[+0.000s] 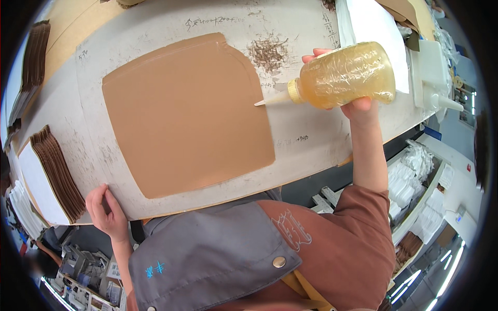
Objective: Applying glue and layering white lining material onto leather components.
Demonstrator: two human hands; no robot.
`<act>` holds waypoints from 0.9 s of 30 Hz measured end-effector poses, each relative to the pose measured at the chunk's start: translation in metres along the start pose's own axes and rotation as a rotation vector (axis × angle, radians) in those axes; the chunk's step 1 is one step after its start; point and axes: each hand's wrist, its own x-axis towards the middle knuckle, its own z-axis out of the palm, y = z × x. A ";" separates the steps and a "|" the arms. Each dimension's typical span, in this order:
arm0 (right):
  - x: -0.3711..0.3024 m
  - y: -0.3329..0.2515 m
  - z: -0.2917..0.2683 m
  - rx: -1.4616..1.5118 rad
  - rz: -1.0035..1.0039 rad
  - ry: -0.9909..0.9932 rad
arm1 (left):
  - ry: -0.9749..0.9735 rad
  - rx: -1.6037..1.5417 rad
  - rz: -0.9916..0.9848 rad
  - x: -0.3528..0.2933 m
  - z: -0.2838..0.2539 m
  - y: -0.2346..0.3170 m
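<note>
My right hand (359, 108) is wrapped round a squeeze bottle (347, 75) of yellowish liquid, covered in wrinkled clear film. The bottle lies tilted on its side, its yellow cap and pale pointed nozzle (272, 99) aimed left. The nozzle tip is over the right edge of a flat brown panel (189, 116) with rounded corners, which looks like leather; whether it touches cannot be told. My left hand (106, 211) rests at the table's near edge, fingers curled in and tips together, with nothing seen in them. It is beside a stack of brown-edged pieces (57, 173).
The panel lies on a pale, marked board (306, 150) on the table. Another brown stack (31, 72) stands far left. At the right are white sheets (371, 23) and a white nozzled bottle (433, 78). Behind my right arm, a shelf (423, 207) holds white bundles.
</note>
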 end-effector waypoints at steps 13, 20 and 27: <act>-0.034 0.027 0.010 0.398 -0.207 -0.131 | -0.002 0.015 0.004 -0.002 0.000 -0.001; -0.060 0.028 0.018 0.293 -0.221 -0.168 | 0.001 0.027 0.004 -0.002 0.000 -0.001; -0.090 0.048 0.027 0.368 -0.357 -0.113 | 0.015 -0.014 0.006 -0.003 0.001 -0.004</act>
